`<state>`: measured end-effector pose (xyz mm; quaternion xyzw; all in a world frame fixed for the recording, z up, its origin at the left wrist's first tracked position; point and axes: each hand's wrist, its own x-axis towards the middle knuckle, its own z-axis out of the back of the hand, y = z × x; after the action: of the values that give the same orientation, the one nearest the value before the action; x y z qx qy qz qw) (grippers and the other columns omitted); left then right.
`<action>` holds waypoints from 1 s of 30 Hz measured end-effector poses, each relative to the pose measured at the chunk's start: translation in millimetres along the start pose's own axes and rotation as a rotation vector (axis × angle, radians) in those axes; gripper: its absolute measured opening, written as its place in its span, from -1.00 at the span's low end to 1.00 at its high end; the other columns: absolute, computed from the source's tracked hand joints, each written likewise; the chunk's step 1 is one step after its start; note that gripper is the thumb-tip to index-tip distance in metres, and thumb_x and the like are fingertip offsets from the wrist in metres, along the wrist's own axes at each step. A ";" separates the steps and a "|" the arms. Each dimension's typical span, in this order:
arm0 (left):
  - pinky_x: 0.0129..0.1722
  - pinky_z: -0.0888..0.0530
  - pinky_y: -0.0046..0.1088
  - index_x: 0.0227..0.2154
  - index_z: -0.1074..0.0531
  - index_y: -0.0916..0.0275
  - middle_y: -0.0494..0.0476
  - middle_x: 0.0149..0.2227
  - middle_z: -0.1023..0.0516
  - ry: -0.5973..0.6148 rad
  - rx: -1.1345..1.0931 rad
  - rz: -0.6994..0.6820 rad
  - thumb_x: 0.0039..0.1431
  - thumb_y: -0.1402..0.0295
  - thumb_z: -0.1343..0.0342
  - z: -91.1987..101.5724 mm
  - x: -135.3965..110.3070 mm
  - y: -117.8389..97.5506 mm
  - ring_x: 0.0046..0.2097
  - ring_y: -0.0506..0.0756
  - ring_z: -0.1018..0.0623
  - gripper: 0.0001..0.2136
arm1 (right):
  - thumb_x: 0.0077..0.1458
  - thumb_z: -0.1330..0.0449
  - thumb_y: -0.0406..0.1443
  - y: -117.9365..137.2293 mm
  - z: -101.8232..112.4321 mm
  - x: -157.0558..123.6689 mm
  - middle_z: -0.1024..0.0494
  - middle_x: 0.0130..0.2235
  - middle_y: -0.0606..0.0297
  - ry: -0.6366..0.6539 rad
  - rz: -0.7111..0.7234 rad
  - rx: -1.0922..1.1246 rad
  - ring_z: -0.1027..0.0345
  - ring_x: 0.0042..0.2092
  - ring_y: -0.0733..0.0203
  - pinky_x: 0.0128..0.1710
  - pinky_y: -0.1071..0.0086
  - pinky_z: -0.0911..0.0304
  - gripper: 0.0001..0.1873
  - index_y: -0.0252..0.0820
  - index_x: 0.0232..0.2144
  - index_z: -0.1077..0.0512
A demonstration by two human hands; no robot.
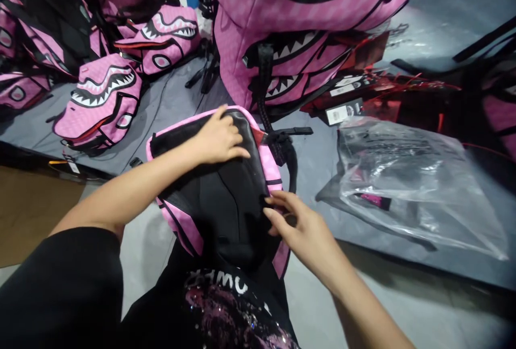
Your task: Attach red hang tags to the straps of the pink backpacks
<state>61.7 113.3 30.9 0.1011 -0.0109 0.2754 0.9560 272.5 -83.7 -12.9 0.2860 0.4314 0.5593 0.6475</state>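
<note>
A pink backpack (183,225) lies with its black padded back side up, right in front of me, its lower end against my dark shirt. My left hand (220,136) rests on the top of the black back panel, fingers curled over the upper edge near a red trim. My right hand (300,228) touches the right edge of the backpack with fingertips pressed at the pink side seam. A black strap with a buckle (288,135) sticks out from the top right of the backpack.
Several pink backpacks with shark-mouth prints are piled at the back left (102,101) and back centre (298,10). A stack of clear plastic bags (411,177) lies on the grey surface (169,96) to the right. Black hang tags (344,111) lie behind them.
</note>
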 end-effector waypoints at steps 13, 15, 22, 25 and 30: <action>-0.07 -0.41 -0.41 -0.10 -0.46 0.15 0.04 -0.12 -0.59 0.140 -0.995 0.109 0.28 0.15 -0.03 18.8 -58.3 -120.0 -0.11 0.05 -0.52 -0.74 | 0.17 -0.22 -0.13 48.4 -20.5 8.6 -0.56 -0.25 0.31 -0.369 0.277 0.781 -0.37 -0.51 0.38 -0.66 0.55 -0.14 -0.66 -0.06 -0.05 -0.28; -0.13 -0.43 -0.46 -0.21 -0.49 0.19 0.04 -0.19 -0.60 0.157 -1.104 0.122 0.31 0.24 0.01 14.1 -66.5 -129.1 -0.17 0.03 -0.54 -0.79 | 0.17 -0.23 -0.20 52.2 -36.2 13.3 -0.55 -0.26 0.34 -0.361 0.332 0.828 -0.41 -0.45 0.37 -0.51 0.51 -0.31 -0.71 -0.06 -0.08 -0.30; -0.10 -0.43 -0.39 -0.15 -0.48 0.20 0.08 -0.15 -0.59 0.036 -0.818 0.090 0.36 0.17 0.09 5.0 -73.3 -99.3 -0.13 0.05 -0.55 -0.70 | 0.23 -0.10 -0.03 13.1 -35.6 30.2 -0.54 -0.14 0.17 -0.075 0.392 0.341 -0.42 -0.05 0.11 0.01 0.17 -0.34 -0.64 -0.15 -0.26 -0.51; 0.04 -0.37 -0.18 -0.05 -0.45 0.26 0.22 -0.02 -0.53 -0.112 -0.470 0.114 0.28 0.08 -0.02 4.1 -53.3 -69.2 0.06 0.20 -0.46 -0.63 | 0.20 -0.08 0.07 9.2 -24.5 38.4 -0.48 -0.44 0.31 -0.423 0.286 0.359 -0.38 -0.42 0.25 -0.43 0.36 -0.33 -0.56 -0.16 -0.30 -0.46; 0.21 -0.12 0.08 -0.12 -0.48 0.37 0.28 -0.17 -0.54 -0.095 -0.147 0.069 -0.02 0.04 -0.31 -12.2 -17.0 -32.7 0.00 0.27 -0.44 -0.48 | 0.13 -0.22 -0.01 18.7 -29.9 51.0 -0.53 -0.47 0.35 -0.477 0.140 0.438 -0.37 -0.53 0.31 -0.50 0.43 -0.29 -0.64 -0.19 -0.26 -0.42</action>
<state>64.2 79.8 11.5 0.0430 -0.0797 0.3013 0.9492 237.3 -33.6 -23.1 0.5703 0.3567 0.4136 0.6136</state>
